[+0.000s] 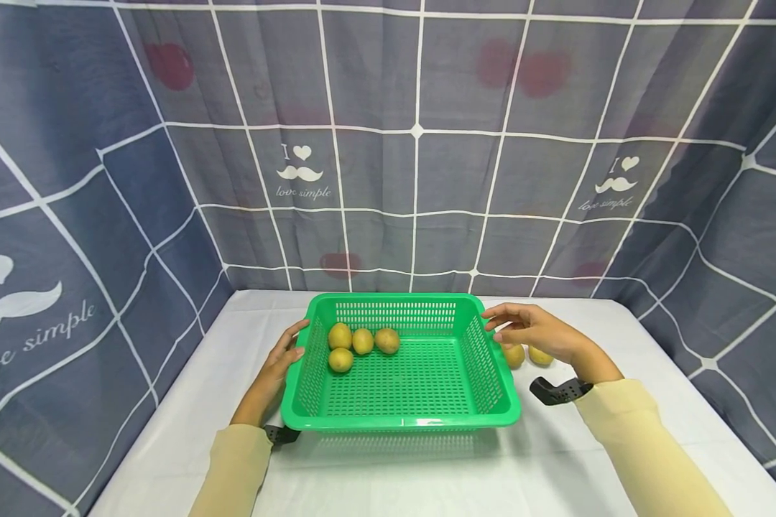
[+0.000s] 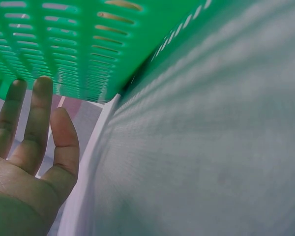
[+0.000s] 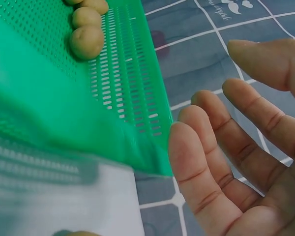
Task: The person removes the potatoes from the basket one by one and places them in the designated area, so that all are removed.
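While touching L rim of green basket, lower ctr of frame, w/ straight-fingered L hand | holding R hand loose nr R rim, nothing gripped | prob. part-done: 4 potatoes in, ≥2 outer potatoes left, R of ctr

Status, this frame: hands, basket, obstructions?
Left hand at left side of green basket, right hand at right. Four potatoes inside. Two potatoes outside, right. Nothing visibly blocking.
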Motion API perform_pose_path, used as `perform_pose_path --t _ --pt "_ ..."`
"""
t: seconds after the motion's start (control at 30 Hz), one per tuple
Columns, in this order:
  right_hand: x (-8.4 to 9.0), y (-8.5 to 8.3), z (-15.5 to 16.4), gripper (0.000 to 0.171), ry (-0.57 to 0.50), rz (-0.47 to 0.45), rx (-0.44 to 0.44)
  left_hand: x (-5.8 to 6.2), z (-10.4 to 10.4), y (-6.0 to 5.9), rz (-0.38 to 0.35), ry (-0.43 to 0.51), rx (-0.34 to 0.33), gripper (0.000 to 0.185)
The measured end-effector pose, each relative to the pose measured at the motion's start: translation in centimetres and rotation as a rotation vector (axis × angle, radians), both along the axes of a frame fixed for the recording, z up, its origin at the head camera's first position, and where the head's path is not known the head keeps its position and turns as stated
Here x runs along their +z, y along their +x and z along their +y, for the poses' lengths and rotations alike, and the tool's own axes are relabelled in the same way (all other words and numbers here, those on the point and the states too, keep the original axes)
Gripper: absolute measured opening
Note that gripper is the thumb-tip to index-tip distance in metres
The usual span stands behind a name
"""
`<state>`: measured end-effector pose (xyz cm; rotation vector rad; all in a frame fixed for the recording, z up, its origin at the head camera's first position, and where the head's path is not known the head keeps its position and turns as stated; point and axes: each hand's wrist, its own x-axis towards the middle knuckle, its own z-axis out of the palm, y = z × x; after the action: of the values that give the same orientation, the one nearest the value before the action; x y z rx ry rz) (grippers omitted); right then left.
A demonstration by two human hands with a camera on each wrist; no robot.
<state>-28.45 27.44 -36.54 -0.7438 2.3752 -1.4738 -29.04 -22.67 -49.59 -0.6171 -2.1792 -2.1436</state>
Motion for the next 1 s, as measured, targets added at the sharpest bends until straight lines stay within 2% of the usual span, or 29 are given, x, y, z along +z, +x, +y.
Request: perform_pose_path --t 0.2,0.5,0.8,1.0 --pt "-0.4 -0.8 -1.2 0.047 -0.047 -0.048 -0.002 0.1 0.0 0.0 -0.002 0.005 0.001 0.058" --pt "-1.2 -1.6 -3.0 0.051 -0.064 -0.121 -0.082 0.0 0.0 -0.1 -0.007 0.003 0.001 0.058" --pt "-1.6 -2.7 -4.6 0.051 -0.14 -0.15 -0.074 0.0 -0.1 -0.1 -0.004 -0.011 0.001 0.059" --pt "-2.1 -3.1 -5.7 0.054 -0.168 -0.133 -0.124 0.0 -0.1 -0.1 -0.013 -0.036 0.013 0.06"
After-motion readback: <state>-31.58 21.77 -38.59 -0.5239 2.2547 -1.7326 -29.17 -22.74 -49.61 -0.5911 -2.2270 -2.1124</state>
